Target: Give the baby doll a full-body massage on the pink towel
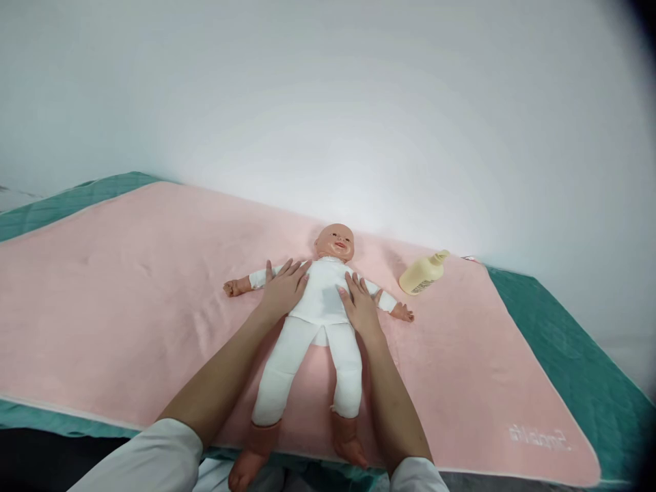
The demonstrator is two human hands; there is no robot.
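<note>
A baby doll (322, 301) with a white cloth body lies face up on a pink blanket (451, 369), its head away from me and its arms spread. My left hand (285, 290) rests with fingers stretched along the left side of the doll's chest, near its shoulder. On the right side of the chest lies my right hand (361, 305), its fingers also extended and apart. A greyish patch shows on the doll's white front between my hands. Neither hand grips anything.
A yellow pump bottle (422, 273) lies tilted on the blanket, right of the doll's outstretched arm. Under the blanket a green quilted cover (558, 335) shows at the edges. A pale wall (328, 102) rises directly behind. The doll's feet reach the near edge.
</note>
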